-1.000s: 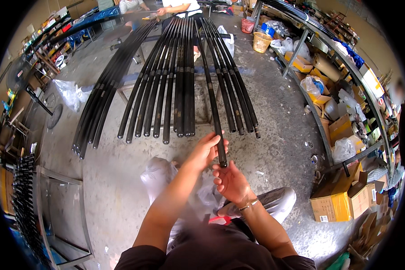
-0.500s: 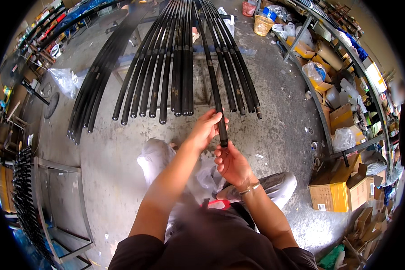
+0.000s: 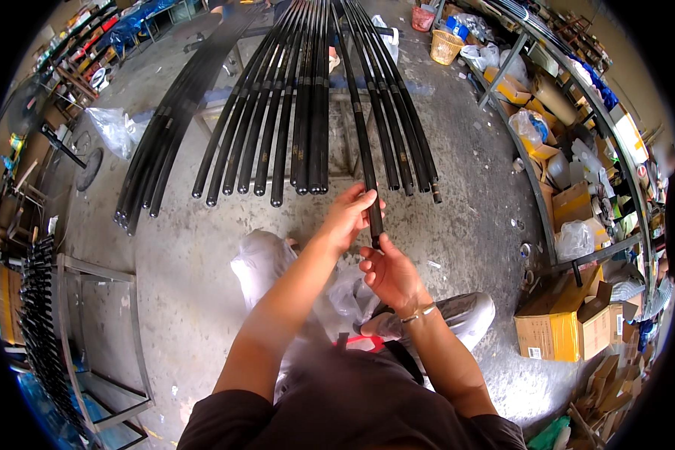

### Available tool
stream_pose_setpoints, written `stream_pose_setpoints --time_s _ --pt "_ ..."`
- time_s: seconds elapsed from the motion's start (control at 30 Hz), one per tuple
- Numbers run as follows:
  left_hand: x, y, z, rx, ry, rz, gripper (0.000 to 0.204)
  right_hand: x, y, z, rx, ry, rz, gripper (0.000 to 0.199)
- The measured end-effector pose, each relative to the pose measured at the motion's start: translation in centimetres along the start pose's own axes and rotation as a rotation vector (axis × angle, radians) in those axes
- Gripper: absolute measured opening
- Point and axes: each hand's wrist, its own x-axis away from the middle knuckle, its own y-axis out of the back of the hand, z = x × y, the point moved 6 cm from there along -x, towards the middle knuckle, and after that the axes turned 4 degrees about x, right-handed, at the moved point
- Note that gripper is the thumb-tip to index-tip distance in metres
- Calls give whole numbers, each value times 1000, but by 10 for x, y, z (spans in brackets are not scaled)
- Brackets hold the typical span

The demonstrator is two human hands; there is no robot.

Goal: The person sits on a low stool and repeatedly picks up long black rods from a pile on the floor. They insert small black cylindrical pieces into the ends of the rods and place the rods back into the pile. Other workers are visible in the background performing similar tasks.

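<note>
A long black pole (image 3: 364, 146), slim and tapered like a fishing rod blank, runs from the far end toward me. My left hand (image 3: 349, 216) is closed round it a little short of its near end, thumb on top. At that end my right hand (image 3: 394, 277) has thumb and fingertips pressed to the butt, the other fingers curled; the tip contact is partly hidden. To the left lies a row of similar black poles (image 3: 277, 142), their butts toward me. Several more poles (image 3: 406, 142) lie just right of the held one.
A separate bundle of black poles (image 3: 156, 154) lies farther left. Metal shelving (image 3: 536, 176) with cartons and plastic bags stands along the right, an open cardboard box (image 3: 551, 322) by it. A metal frame (image 3: 101, 274) stands at lower left. A yellow basket (image 3: 446, 46) sits at far right.
My right thumb has moved up slightly over the pole's butt, covering more of it. My left hand keeps its hold. The view has shifted a little.
</note>
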Motion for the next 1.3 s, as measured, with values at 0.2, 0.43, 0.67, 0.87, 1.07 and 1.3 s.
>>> stream_pose_setpoints --time_s 0.2,0.43,0.67,0.87,1.07,1.3 --pt "-1 0 1 -17 3 -21 29 -2 1 1 62 58 -62 42" --pt "-6 8 0 5 -40 -84 27 -2 13 -3 52 36 -156 35" --pt "-6 11 -6 -432 -342 -240 37 -3 7 -2 14 25 -26 31" --pt "-3 23 12 -779 -561 -349 43 -14 27 -15 -141 17 11 28" --pt "20 7 15 -828 -663 -247 47 -10 52 -30 -119 -5 -34 29" --pt "21 -11 3 -780 -551 -228 43 -5 43 -21 -145 38 38 23"
